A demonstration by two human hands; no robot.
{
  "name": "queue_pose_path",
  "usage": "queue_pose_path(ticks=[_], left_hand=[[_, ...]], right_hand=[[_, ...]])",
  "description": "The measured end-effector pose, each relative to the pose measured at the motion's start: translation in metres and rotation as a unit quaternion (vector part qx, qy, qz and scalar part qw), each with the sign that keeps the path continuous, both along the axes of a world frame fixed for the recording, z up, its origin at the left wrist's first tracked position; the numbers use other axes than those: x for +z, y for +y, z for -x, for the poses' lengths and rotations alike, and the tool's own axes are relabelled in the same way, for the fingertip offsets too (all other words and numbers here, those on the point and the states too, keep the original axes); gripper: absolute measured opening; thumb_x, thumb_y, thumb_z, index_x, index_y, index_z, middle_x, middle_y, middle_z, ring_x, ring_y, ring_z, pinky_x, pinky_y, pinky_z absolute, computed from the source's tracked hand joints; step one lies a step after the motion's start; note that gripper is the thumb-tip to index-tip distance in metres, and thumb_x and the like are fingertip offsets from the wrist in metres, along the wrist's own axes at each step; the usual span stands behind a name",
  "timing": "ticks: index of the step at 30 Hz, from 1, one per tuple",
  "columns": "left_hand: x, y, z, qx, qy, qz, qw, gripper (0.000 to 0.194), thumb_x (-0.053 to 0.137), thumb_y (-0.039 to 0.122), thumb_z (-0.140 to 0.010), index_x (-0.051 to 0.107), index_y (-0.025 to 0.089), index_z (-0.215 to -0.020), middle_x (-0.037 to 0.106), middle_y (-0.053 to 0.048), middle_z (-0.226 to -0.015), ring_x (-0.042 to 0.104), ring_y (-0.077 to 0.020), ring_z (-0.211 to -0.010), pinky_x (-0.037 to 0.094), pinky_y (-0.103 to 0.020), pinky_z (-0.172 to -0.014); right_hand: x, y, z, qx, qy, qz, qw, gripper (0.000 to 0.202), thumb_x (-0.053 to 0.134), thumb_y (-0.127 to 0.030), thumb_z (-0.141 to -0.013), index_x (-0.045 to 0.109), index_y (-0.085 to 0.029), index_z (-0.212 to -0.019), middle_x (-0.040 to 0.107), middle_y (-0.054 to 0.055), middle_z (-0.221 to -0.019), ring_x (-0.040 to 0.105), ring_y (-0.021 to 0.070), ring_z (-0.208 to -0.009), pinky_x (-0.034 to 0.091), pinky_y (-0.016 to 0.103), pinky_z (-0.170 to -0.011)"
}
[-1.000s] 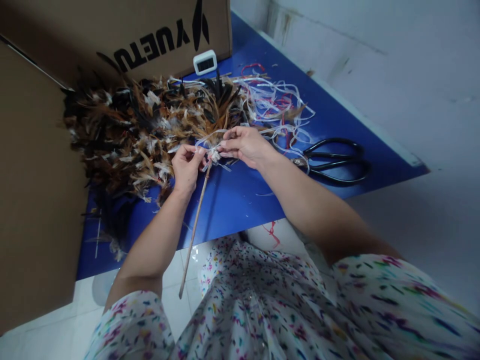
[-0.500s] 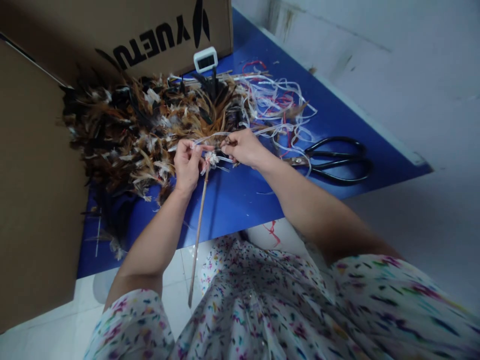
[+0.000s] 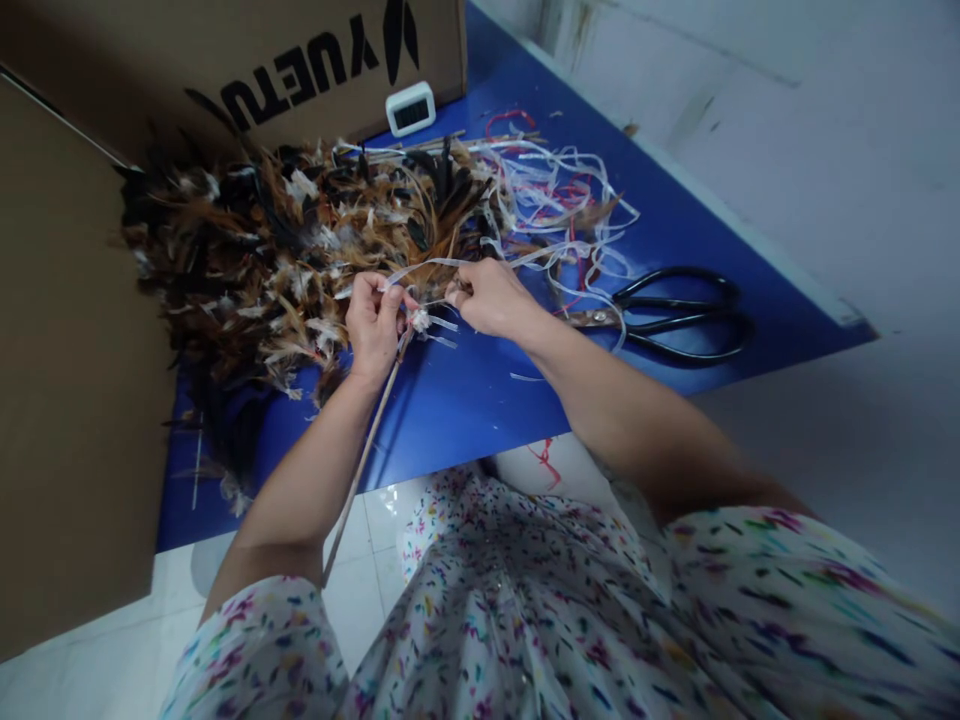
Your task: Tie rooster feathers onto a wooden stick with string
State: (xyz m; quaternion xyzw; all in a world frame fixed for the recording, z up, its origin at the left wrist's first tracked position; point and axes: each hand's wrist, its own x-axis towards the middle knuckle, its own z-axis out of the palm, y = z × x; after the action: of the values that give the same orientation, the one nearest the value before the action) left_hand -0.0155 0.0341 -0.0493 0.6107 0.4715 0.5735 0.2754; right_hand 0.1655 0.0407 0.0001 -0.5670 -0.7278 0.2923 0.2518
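My left hand point(image 3: 375, 325) is closed on the upper end of a thin stick point(image 3: 367, 450), beside a whitish feather tuft point(image 3: 418, 320). The stick slants down toward my left forearm and past the table edge. A pale ribbon point(image 3: 427, 262) arches from my left fingertips over to my right hand point(image 3: 486, 296). The right fingers are pinched together just right of the tuft, with a thin strand running from them toward it. Brown and black feathers point(image 3: 300, 260) lie in a heap behind and left of my hands.
Black-handled scissors point(image 3: 675, 318) lie at the right on the blue table point(image 3: 465, 410). Tangled white and red ribbons point(image 3: 555, 190) are behind them. A small white digital device point(image 3: 411, 108) stands by a cardboard box point(image 3: 315, 60); another cardboard panel point(image 3: 75, 350) rises at the left.
The stick's lower end has swung left, toward my left forearm. My right hand has shifted slightly right, and the thin strand between it and the tuft shows more clearly.
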Motion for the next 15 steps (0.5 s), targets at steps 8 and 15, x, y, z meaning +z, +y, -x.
queue_pose_path(ticks=[8,15], left_hand=[[0.0009,-0.0030,0.0031,-0.018,0.091,0.019,0.996,0.036,0.066,0.054,-0.084,0.049,0.022,-0.083,0.063,0.005,-0.061,0.054,-0.0075,-0.048,0.043,-0.021,-0.050],[0.0011,-0.0005,0.0086,-0.027,0.147,0.015,0.989,0.031,0.075,0.042,-0.077,0.053,0.021,-0.083,0.065,0.005,-0.064,0.062,-0.0099,-0.056,0.046,-0.022,-0.057]], right_hand=[[-0.0022,0.0022,-0.0009,0.025,0.067,0.032,0.997,0.019,0.062,-0.012,-0.078,0.057,-0.018,-0.060,0.056,0.004,-0.060,0.056,0.0173,-0.065,0.047,0.033,-0.068],[0.0021,-0.0002,0.0001,0.015,0.162,0.140,0.977,0.029,0.063,-0.009,-0.081,0.055,-0.019,-0.055,0.048,0.000,-0.045,0.043,0.0108,-0.041,0.037,0.028,-0.043]])
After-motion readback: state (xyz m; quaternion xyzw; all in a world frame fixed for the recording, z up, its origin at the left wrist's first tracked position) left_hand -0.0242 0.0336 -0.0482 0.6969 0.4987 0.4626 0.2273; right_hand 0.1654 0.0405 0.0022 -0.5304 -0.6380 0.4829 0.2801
